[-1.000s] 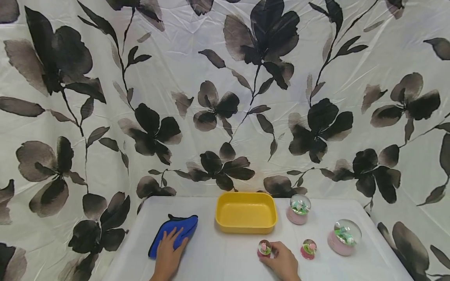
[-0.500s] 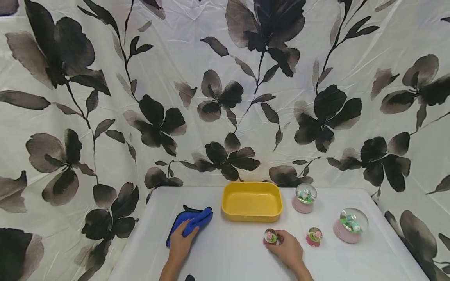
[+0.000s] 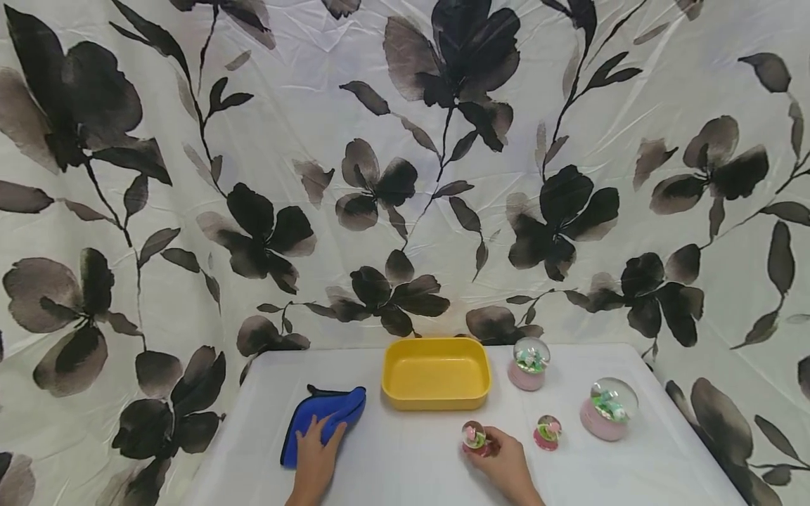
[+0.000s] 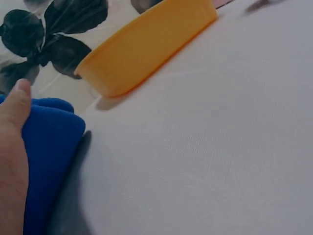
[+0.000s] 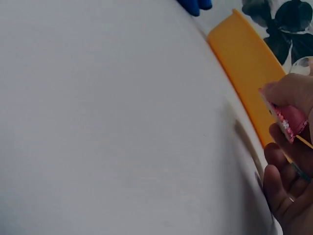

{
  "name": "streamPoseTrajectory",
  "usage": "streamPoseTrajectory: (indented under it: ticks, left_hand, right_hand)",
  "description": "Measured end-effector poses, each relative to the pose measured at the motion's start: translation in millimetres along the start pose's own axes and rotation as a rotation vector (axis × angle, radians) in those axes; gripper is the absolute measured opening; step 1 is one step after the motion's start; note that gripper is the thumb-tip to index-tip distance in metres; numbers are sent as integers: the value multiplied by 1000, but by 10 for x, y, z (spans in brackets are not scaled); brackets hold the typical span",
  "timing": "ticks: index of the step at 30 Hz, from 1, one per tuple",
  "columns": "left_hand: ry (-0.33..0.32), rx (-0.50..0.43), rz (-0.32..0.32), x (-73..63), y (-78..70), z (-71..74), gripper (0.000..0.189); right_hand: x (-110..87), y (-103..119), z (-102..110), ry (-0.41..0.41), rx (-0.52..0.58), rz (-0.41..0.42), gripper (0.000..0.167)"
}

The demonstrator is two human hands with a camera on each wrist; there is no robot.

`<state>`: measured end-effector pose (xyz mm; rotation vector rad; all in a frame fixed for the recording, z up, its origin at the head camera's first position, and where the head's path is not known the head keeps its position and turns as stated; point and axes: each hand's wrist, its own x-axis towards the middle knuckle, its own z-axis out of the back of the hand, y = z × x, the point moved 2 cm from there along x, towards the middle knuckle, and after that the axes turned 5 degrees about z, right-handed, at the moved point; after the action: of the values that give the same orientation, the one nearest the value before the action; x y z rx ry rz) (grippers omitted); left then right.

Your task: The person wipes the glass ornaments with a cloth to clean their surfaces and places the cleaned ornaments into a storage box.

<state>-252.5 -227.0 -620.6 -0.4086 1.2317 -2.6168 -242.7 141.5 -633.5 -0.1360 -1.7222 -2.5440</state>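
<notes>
My left hand point(image 3: 318, 450) lies on a blue cloth point(image 3: 294, 429) with black edging at the left of the table, bunching a fold of it between thumb and fingers. In the left wrist view, the thumb point(image 4: 19, 105) lies along the raised blue fold point(image 4: 54, 127). My right hand point(image 3: 506, 464) pinches a small snow globe point(image 3: 473, 436) with a pink base, just in front of the yellow tray. The globe's base point(image 5: 288, 120) is tilted between thumb and fingers in the right wrist view, clear of the table; its dome is mostly hidden there.
A yellow tray point(image 3: 436, 405) stands at the table's back middle. Another small snow globe point(image 3: 547, 433) is right of my right hand. Two larger globes with pink bases stand beyond, one beside the tray point(image 3: 528, 365) and one farther right point(image 3: 609, 411). Floral fabric point(image 3: 380, 176) hangs behind.
The left hand has worked the cloth, whose right part was folded up and is now lower. The right hand keeps the small globe near the same spot, now more tilted. The head view shifted.
</notes>
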Motion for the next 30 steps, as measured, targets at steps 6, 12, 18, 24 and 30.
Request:
streamPoseTrajectory:
  ticks: [6,12,18,24,30]
  left_hand:
    - [-35,-95,79,-90,-16,146,67]
    - [-92,-271,60,-121,-162,259,56]
    - [-83,-349,127,-173,-269,280,55]
    - [-68,-469,189,-231,-385,247,56]
    - [-50,-530,240,-268,-533,227,68]
  right_hand:
    - [-172,30,-115,0,65,-69,49]
    - [-197,195,-89,-40,173,-71,49]
    - [-196,322,-29,-75,241,-135,49]
    - [-163,393,-10,-79,286,-139,47]
    - [-106,495,-7,-90,307,-114,46]
